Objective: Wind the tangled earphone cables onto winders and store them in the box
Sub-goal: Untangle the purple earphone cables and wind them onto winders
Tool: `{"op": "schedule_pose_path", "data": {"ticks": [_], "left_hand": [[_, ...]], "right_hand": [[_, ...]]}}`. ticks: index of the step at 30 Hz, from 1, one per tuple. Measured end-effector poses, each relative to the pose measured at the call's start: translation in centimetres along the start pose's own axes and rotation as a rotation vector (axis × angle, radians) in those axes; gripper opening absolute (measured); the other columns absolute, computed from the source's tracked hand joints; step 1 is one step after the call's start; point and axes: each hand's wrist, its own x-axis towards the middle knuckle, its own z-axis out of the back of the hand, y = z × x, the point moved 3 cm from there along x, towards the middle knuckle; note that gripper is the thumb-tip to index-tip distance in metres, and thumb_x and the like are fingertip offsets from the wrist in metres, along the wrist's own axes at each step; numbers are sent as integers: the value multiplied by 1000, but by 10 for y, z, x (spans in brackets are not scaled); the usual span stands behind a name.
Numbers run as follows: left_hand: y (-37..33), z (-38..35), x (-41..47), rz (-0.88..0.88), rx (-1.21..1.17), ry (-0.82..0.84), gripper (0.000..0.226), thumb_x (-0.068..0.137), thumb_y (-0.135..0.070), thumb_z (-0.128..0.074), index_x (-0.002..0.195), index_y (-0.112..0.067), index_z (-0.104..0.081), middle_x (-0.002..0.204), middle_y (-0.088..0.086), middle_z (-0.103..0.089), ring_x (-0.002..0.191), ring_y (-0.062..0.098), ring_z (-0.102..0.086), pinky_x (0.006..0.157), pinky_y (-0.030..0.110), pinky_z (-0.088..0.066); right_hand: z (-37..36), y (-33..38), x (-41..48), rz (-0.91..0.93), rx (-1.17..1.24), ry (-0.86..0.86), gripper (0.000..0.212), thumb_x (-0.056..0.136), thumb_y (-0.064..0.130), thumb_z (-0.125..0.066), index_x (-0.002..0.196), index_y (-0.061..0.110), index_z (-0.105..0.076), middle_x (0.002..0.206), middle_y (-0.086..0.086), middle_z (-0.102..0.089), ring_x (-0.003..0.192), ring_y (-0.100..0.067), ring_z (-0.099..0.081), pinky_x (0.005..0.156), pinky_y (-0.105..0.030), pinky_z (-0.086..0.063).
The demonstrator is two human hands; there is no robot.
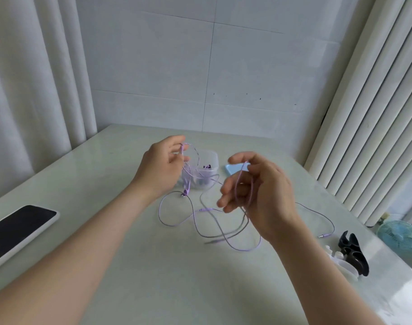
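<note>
A purple earphone cable lies in loose, tangled loops on the pale table, its plug end near the right edge. My left hand pinches one stretch of the cable above the table, with an earbud dangling below it. My right hand pinches another stretch, which loops down over its fingers. Behind the hands stands a clear plastic box with dark items inside. A black winder and a white winder lie at the right edge.
A phone in a white case lies face up at the left edge. A light blue lid or flat item sits beside the box. A small blue fan stands beyond the table's right edge, by the radiator.
</note>
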Motion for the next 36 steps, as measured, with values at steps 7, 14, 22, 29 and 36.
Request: {"op": "schedule_pose_path", "data": {"ticks": [7, 14, 22, 29, 36], "left_hand": [[0, 3, -3, -142, 274, -69, 43, 99, -7, -61, 140, -19, -61, 124, -5, -70, 84, 2, -73, 81, 24, -56], [2, 0, -5, -263, 288, -97, 41, 99, 1, -50, 132, -22, -59, 120, -2, -64, 89, 14, -65, 72, 13, -46], [7, -1, -5, -298, 347, -110, 19, 96, -2, -59, 105, -18, -62, 112, -7, -61, 71, 4, -58, 77, 28, -45], [4, -12, -15, -319, 441, 41, 25, 87, -11, -67, 107, -26, -65, 119, -12, -56, 90, 11, -64, 83, 42, -55], [3, -28, -26, -350, 581, 141, 43, 97, -13, -58, 136, -30, -63, 148, -14, -53, 111, 14, -63, 83, 33, -54]], "right_hand": [[-6, -24, 0, -249, -481, 182, 53, 106, 23, -46, 73, -6, -74, 92, -17, -77, 100, -36, -74, 84, -51, -65], [-2, -28, -4, -525, -400, 100, 34, 110, 22, -42, 104, -5, -62, 79, -27, -71, 64, -43, -72, 58, -42, -62], [9, -28, 9, -356, -529, -110, 49, 101, 22, -46, 73, -7, -74, 69, -19, -72, 62, -31, -69, 71, -43, -63], [15, -31, 9, -298, -672, -179, 22, 98, 11, -45, 115, 5, -58, 81, -18, -74, 59, -40, -75, 51, -42, -62], [25, -43, 11, -296, -932, -158, 19, 92, 12, -57, 109, 8, -61, 64, -12, -75, 49, -31, -72, 45, -31, -56]]}}
